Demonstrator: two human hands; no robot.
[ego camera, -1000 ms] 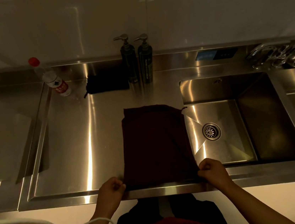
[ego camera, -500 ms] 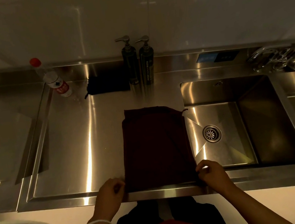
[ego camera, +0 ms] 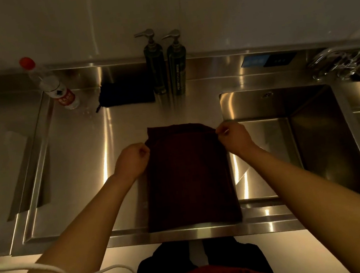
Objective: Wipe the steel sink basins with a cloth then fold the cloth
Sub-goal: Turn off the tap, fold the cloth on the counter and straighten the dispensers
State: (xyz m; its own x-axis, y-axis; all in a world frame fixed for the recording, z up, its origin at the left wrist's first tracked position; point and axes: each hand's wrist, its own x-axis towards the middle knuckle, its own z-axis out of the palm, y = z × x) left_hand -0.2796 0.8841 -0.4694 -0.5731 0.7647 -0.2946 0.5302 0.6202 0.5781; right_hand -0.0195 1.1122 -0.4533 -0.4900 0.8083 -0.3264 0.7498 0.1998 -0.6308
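Cloth flat on counter, just left of basin, near edge at counter's front lip. Far corners pinched: left hand at left corner, right hand at right, fingers curled.

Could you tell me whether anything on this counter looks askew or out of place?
Only small things stand out. The maroon cloth is not squared: its far edge is rumpled where the left hand and right hand pinch the corners. The clear bottle with a red cap appears tilted. Nothing looks spilled.
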